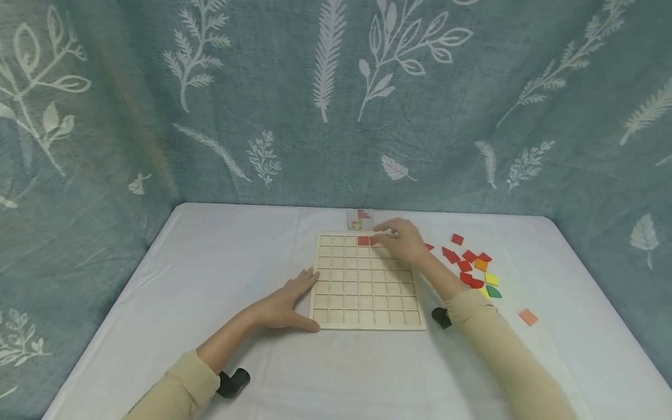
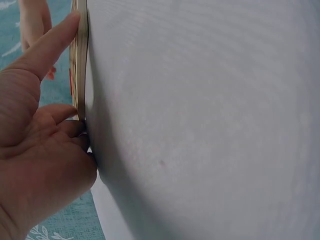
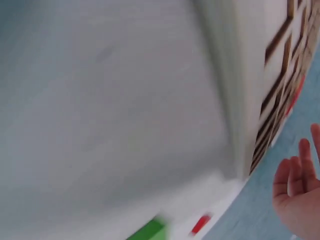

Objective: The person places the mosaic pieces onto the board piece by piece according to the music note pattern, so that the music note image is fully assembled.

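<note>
a pale gridded board (image 1: 366, 287) lies flat, holding a red square (image 1: 363, 240).

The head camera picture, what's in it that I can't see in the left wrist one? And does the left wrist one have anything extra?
Only the head view shows the little card behind the board, plus the loose yellow square and green piece off to the right.

Only the left wrist view shows the palm side of the left hand, close up.

Both show the board, the left hand, the right hand, the white cloth and the blue-green curtain.
</note>
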{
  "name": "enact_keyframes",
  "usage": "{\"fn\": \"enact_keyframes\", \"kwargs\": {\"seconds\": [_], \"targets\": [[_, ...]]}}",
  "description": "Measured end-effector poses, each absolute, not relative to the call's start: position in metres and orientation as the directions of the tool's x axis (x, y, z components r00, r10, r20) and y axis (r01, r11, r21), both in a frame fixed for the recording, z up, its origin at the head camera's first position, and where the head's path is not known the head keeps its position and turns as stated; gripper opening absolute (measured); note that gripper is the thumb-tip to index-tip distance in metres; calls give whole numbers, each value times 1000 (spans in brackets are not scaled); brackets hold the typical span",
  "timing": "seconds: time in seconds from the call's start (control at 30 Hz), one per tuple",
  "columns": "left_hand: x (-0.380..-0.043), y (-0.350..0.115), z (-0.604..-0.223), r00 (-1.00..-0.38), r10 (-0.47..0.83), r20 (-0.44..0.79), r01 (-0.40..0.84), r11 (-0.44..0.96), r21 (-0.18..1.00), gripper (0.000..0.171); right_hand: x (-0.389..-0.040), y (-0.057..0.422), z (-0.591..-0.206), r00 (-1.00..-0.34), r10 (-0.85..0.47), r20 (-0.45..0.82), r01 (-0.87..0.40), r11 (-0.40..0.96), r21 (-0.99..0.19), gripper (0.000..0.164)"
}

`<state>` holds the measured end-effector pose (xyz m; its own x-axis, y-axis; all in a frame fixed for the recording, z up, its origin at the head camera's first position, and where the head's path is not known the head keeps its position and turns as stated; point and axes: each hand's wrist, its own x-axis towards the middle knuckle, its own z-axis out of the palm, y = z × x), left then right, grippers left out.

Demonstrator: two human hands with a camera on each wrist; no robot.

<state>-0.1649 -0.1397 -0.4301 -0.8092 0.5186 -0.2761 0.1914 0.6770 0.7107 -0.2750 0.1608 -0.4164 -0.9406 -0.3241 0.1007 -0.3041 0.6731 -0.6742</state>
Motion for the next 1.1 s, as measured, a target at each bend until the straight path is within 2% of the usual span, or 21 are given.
{"fn": "enact_keyframes", "kwargs": {"seconds": [0.07, 0.2, 0.43, 0.63, 0.77, 1.1], "targets": [[-165, -141, -430, -814, 508, -282, 182, 684, 706, 111, -267, 174, -413, -964, -260, 54, -224, 686, -692, 28], [-165, -143, -429, -822, 489, -292, 164, 695, 700, 112, -255, 208, -412, -990, -144, -11, -102, 749, -654, 30], [-163, -147, -428, -821, 491, -293, 165, 694, 701, 112, -237, 258, -417, -1000, -23, -2, -18, 832, -554, 33], [-162, -149, -429, -815, 501, -292, 173, 691, 702, 111, -221, 275, -418, -996, 42, -76, 76, 842, -534, 38], [-161, -149, -428, -807, 514, -290, 180, 683, 708, 110, -214, 278, -419, -995, 47, -83, 84, 846, -527, 36], [-159, -149, -428, -793, 536, -291, 192, 673, 715, 112, -205, 272, -421, -998, 65, 3, 53, 835, -548, 29]]}}
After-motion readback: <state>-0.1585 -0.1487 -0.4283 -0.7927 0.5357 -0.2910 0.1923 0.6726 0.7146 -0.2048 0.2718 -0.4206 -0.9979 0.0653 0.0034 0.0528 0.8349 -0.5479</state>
